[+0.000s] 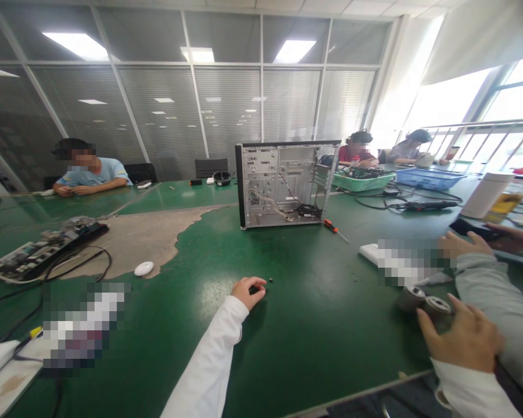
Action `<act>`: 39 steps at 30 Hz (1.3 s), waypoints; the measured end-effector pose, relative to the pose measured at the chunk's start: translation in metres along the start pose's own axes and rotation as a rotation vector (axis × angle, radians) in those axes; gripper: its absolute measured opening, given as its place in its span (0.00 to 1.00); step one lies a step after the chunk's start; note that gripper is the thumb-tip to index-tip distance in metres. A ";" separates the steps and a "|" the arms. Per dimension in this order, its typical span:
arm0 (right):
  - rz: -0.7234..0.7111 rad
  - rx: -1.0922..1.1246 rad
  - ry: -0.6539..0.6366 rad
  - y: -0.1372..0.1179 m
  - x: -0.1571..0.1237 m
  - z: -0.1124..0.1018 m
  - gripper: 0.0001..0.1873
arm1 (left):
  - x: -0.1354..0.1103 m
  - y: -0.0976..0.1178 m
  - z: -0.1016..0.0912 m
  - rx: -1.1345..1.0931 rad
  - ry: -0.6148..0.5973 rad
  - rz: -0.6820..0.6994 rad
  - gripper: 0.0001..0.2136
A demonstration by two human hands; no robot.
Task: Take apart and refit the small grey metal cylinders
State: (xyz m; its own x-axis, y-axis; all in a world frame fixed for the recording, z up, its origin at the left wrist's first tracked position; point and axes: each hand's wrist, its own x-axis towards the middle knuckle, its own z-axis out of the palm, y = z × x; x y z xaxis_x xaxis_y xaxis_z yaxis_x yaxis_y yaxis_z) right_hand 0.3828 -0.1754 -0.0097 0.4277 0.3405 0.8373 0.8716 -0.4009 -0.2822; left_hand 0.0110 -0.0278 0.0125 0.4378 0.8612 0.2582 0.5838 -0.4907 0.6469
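My left hand [249, 292] rests low over the green table [314, 325], thumb and index finger curved and apart, with nothing held between them. Just beyond its fingertips lies a tiny dark part [271, 280], too small to name. At the right, my right hand [466, 337] has thumb and index finger on either side of a grey, short cylinder [438, 306] with a hollow-looking end. A second grey cylinder [411, 297] stands against it. Ahead is an opened computer case [287, 183], upright, with cables inside. A screwdriver [331, 227] with an orange-black handle lies beside it.
A co-worker's grey sleeve [483, 290] reaches in close to my right hand; that person holds a dark phone-like object [475, 228]. Circuit boards [47, 244] with cables lie left, near a white round lid [143, 268]. Green basket [361, 183] and blue basket [431, 180] stand behind.
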 end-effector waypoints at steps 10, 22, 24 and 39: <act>-0.707 0.544 -0.761 -0.153 -0.019 -0.009 0.22 | 0.001 -0.005 0.004 -0.034 0.039 -0.052 0.11; -1.002 0.521 -0.712 -0.242 -0.035 0.059 0.16 | 0.004 -0.008 0.003 -0.048 0.062 -0.076 0.11; -0.988 0.528 -0.709 -0.234 -0.035 0.054 0.15 | 0.004 -0.009 0.004 -0.052 0.066 -0.077 0.11; -0.369 0.123 -0.233 0.005 0.031 -0.004 0.13 | 0.004 -0.012 0.004 -0.036 0.051 -0.089 0.11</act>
State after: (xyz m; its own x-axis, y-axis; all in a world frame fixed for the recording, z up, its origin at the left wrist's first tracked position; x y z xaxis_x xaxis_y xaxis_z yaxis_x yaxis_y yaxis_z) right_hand 0.3989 -0.1700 0.0165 0.1136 0.6294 0.7687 0.9918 -0.1175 -0.0503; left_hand 0.0091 -0.0187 0.0029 0.3494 0.9072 0.2345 0.5935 -0.4079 0.6938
